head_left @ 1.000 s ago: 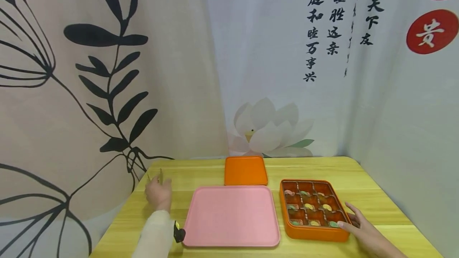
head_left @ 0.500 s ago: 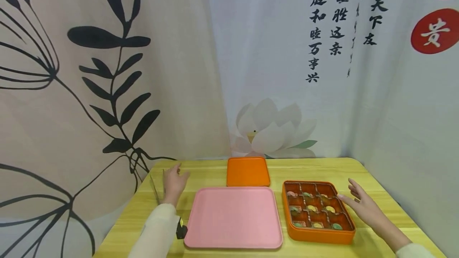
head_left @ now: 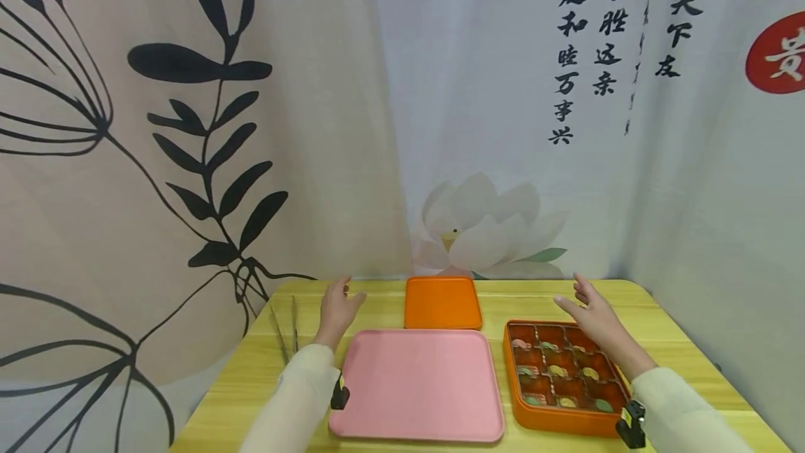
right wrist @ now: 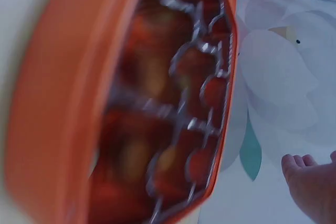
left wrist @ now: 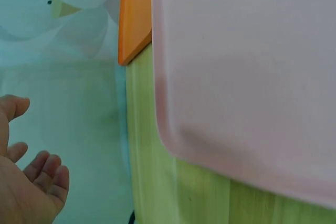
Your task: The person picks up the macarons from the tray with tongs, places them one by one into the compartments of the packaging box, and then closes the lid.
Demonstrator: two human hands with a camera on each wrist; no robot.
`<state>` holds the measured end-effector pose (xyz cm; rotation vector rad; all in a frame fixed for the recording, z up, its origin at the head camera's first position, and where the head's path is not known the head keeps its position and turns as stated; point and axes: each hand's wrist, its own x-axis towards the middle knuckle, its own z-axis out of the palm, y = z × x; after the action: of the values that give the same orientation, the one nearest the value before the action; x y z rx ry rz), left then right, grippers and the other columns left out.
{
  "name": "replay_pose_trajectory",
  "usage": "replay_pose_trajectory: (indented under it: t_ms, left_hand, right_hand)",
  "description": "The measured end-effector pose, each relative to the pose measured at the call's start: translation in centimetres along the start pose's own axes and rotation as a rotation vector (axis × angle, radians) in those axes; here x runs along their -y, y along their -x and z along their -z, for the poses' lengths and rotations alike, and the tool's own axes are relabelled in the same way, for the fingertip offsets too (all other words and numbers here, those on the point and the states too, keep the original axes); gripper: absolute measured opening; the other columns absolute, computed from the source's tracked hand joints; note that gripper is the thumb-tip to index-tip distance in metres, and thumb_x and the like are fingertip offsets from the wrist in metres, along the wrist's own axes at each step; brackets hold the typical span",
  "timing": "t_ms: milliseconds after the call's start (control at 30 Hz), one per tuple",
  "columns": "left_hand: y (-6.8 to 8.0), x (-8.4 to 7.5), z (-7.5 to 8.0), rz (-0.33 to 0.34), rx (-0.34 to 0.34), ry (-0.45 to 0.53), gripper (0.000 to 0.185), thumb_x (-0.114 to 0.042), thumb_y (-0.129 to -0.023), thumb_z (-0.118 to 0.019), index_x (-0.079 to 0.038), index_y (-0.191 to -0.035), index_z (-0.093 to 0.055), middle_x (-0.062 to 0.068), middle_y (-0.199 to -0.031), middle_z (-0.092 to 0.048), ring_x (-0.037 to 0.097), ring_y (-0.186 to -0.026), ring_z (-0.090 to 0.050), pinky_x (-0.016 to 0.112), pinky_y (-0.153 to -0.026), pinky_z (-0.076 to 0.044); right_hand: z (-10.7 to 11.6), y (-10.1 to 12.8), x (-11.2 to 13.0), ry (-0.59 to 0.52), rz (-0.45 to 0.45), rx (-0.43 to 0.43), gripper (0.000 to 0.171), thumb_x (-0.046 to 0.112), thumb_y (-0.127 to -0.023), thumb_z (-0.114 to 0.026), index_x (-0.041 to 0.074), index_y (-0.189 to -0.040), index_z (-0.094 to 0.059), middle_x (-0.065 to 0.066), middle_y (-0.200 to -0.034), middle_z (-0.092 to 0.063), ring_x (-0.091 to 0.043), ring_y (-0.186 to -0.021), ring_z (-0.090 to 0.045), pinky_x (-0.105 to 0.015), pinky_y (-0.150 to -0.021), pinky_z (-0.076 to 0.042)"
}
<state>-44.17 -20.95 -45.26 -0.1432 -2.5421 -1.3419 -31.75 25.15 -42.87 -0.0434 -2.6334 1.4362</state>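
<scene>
My left hand (head_left: 337, 310) hovers over the table behind the left part of the pink tray (head_left: 421, 383), fingers apart and holding nothing. To its left lie metal tweezers (head_left: 294, 327), with two thin prongs pointing away. The right hand (head_left: 594, 317), also holding nothing, is above the far right of the orange box (head_left: 566, 421). Clear dividers split this box into several compartments with small coloured pieces, such as a yellow piece (head_left: 558, 370). In the left wrist view the left hand (left wrist: 31, 182) has loosely bent fingers. The right wrist view shows the box (right wrist: 68, 129) blurred.
An orange lid-like square (head_left: 442, 303) lies flat behind the pink tray, near the far edge of the yellow wood-grain table (head_left: 377, 292). A printed curtain (head_left: 333, 124) hangs directly behind the table.
The left hand has come away from the tweezers, moving right. My right hand has left the box's right side and moved up and left, over its far part. The head view has shifted slightly.
</scene>
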Motion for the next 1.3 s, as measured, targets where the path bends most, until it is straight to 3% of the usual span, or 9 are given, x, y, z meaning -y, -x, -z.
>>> replay_pose_trajectory:
  t_ms: [300,633,1000,1300]
  left_hand:
    - [-0.8,-0.6,-3.0,-0.022,0.041,0.043,0.061,-0.016,-0.092,-0.070,0.006,-0.143,-0.044,0.026,-0.132,-0.049,0.042,-0.119,-0.050,0.052,-0.094,-0.046]
    - [-1.0,-0.3,-5.7,0.057,0.115,0.141,0.066,-0.020,-0.092,-0.071,0.005,-0.145,-0.042,0.026,-0.129,-0.050,0.044,-0.120,-0.049,0.053,-0.094,-0.046]
    - [-0.9,0.3,-8.5,0.106,0.136,0.165,0.067,-0.022,-0.089,-0.073,0.006,-0.142,-0.044,0.030,-0.128,-0.052,0.040,-0.113,-0.053,0.051,-0.092,-0.046]
    - [-1.0,0.5,-9.9,0.146,0.161,0.166,0.066,-0.018,-0.088,-0.075,0.006,-0.142,-0.046,0.030,-0.129,-0.053,0.040,-0.112,-0.054,0.051,-0.093,-0.047]
  right_hand:
    - [-3.9,-3.2,2.3,-0.071,-0.017,0.040,0.089,0.045,-0.101,-0.053,0.006,-0.159,0.002,-0.030,-0.159,-0.009,-0.049,-0.144,-0.015,-0.064,-0.109,-0.024]
    - [-9.0,-5.7,3.6,-0.171,-0.064,0.062,0.082,0.033,-0.103,-0.055,0.002,-0.158,-0.003,-0.029,-0.159,-0.011,-0.046,-0.144,-0.016,-0.061,-0.110,-0.025]
    - [-14.2,-6.7,3.3,-0.306,-0.159,0.026,0.078,0.024,-0.101,-0.059,-0.003,-0.156,-0.010,-0.032,-0.157,-0.014,-0.050,-0.142,-0.019,-0.062,-0.111,-0.022]
    - [-16.6,-7.0,2.7,-0.371,-0.227,0.014,0.082,0.024,-0.099,-0.061,-0.004,-0.156,-0.009,-0.031,-0.159,-0.011,-0.050,-0.143,-0.016,-0.061,-0.112,-0.020]
